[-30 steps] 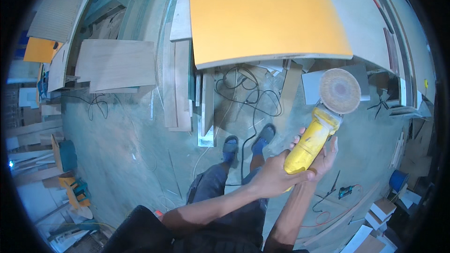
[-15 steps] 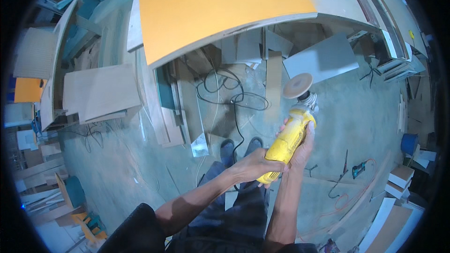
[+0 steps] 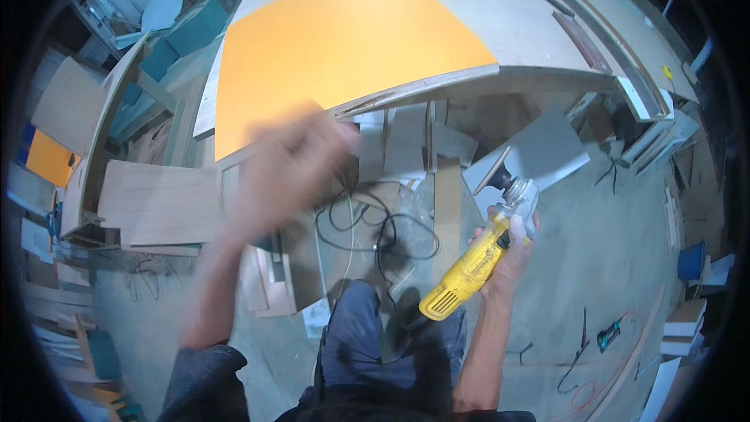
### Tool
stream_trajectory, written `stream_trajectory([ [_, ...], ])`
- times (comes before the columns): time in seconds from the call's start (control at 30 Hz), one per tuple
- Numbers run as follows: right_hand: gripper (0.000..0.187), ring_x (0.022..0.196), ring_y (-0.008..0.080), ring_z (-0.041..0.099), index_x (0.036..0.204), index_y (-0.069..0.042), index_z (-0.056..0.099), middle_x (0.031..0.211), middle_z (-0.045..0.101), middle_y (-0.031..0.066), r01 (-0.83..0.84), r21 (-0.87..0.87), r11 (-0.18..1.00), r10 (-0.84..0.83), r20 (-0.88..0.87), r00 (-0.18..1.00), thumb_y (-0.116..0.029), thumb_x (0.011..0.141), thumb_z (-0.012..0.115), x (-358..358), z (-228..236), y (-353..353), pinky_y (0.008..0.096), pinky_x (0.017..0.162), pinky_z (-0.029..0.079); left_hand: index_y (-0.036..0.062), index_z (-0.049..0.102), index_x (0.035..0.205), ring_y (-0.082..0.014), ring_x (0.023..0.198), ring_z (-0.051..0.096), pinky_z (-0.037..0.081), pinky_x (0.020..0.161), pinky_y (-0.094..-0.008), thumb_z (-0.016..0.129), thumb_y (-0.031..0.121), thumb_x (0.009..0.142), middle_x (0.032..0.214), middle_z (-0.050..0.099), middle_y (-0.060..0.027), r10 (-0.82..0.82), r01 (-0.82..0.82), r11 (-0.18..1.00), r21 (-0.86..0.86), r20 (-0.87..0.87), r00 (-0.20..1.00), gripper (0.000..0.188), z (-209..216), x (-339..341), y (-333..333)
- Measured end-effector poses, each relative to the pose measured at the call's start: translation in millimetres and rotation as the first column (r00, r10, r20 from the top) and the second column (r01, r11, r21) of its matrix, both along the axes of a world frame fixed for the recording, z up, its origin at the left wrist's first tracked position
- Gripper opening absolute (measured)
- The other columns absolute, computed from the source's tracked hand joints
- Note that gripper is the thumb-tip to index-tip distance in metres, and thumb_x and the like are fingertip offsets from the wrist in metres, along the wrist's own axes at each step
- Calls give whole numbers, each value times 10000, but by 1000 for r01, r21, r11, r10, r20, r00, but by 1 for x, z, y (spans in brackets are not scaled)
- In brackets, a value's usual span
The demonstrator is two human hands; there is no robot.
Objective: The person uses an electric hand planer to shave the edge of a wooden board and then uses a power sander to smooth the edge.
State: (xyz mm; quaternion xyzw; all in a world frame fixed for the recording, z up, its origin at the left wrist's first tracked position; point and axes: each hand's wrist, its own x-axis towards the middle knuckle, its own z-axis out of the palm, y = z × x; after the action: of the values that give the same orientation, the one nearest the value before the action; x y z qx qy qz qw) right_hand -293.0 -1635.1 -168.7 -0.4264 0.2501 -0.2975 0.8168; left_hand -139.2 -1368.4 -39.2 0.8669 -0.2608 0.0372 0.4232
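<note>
My right hand is wrapped round the neck of a yellow angle grinder fitted with a round sanding disc. The tool tilts with its disc end up and away from me, short of the workbench's front edge. My left hand, smeared by motion, is raised at the near edge of an orange panel; whether it touches the edge is hidden. That panel lies on the pale bench top and is flush with its front.
A black power cord coils on the floor under the bench. Offcut boards lean and lie beneath it. A stack of boards stands to the left. On the floor at right lie a teal power tool and a blue bucket.
My left hand has let go of the grinder's rear and moved up and left to the orange panel. My right hand keeps the grinder, its disc now turned more edge-on. The view has shifted.
</note>
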Motion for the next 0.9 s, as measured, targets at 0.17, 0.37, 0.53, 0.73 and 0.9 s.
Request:
stream_trajectory([
  [0.17, 779, 916, 239, 685, 1523, -66, 376, 1258, 578, 147, 36, -304, 952, 16, 167, 986, -166, 851, 759, 34, -26, -2, 383, 774, 608, 1, 696, 1227, -214, 1109, 663, 480, 1016, -345, 551, 453, 1060, 1151, 725, -130, 244, -325, 919, 222, 325, 914, 503, 5, 116, 101],
  [0.37, 897, 1164, 206, 607, 1531, -82, 401, 1362, 531, 106, 122, -685, 718, 153, 326, 933, -17, 742, 824, 58, -80, 42, 347, 1025, 496, 107, 521, 1521, -299, 1434, 452, 274, 1243, -426, 507, 674, 997, 1544, 513, -152, 131, -209, 938, 277, 274, 953, 772, -47, 155, 140],
  [0.53, 839, 1147, 209, 621, 1470, -47, 481, 1304, 576, 102, 204, -724, 659, 242, 460, 854, -72, 734, 882, 71, -96, 125, 330, 987, 519, 177, 472, 1564, -280, 1480, 414, 241, 1250, -470, 485, 750, 951, 1604, 454, -125, 158, -232, 923, 306, 247, 956, 839, -62, 152, 126],
  [0.73, 875, 1192, 201, 591, 1487, -55, 469, 1341, 558, 103, 343, -851, 399, 360, 489, 794, -38, 711, 872, 99, -81, 202, 334, 1041, 487, 130, 441, 1575, -292, 1528, 332, 209, 1272, -422, 440, 744, 975, 1651, 381, -113, 7, -65, 960, 272, 208, 978, 859, -59, 170, 145],
  [0.9, 886, 1182, 214, 594, 1489, -59, 469, 1330, 567, 108, 411, -856, 313, 346, 506, 790, -46, 703, 877, 109, -82, 236, 353, 1027, 498, 107, 445, 1568, -275, 1534, 326, 213, 1273, -392, 448, 722, 984, 1652, 378, -116, -65, 22, 971, 239, 176, 982, 848, -63, 179, 153],
])
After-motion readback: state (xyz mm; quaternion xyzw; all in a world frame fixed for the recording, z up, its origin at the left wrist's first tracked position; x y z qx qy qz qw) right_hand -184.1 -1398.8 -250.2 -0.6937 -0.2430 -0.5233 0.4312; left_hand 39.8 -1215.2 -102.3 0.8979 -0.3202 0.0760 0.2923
